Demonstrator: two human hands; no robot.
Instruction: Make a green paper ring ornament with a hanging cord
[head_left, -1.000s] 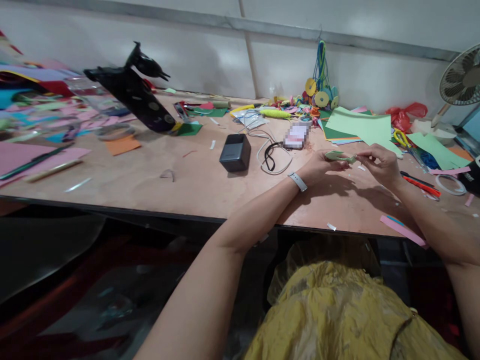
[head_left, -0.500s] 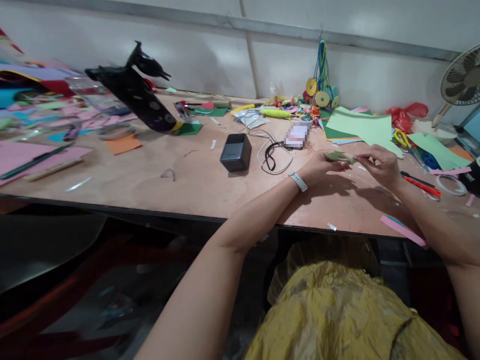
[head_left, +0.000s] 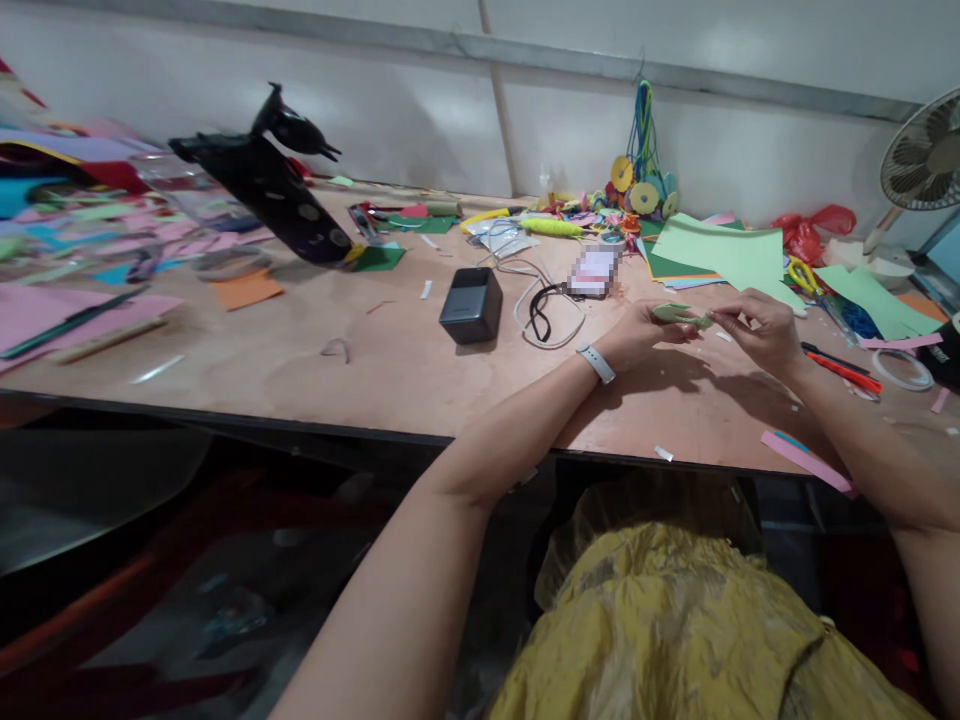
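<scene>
A small light green paper piece (head_left: 673, 314) is held above the table at the right of the head view. My left hand (head_left: 646, 332) is closed on its left part, with a pale watch on the wrist. The fingers of my right hand (head_left: 757, 325) pinch the piece's right end. Its exact shape is partly hidden by my fingers. Behind my hands lie a large light green paper sheet (head_left: 724, 258) and a phone (head_left: 595, 271) with a black strap.
A dark box-shaped device (head_left: 471, 306) stands mid-table beside a white cable. Yellow-handled scissors (head_left: 804, 279), an orange cutter (head_left: 844, 374) and a tape roll (head_left: 903, 370) lie to the right. A black bottle (head_left: 277, 205) and paper scraps (head_left: 180, 230) fill the left. A fan (head_left: 926, 160) stands far right.
Almost nothing differs. Both hands stay in place on the light green paper piece, with only a slight shift of the fingers.
</scene>
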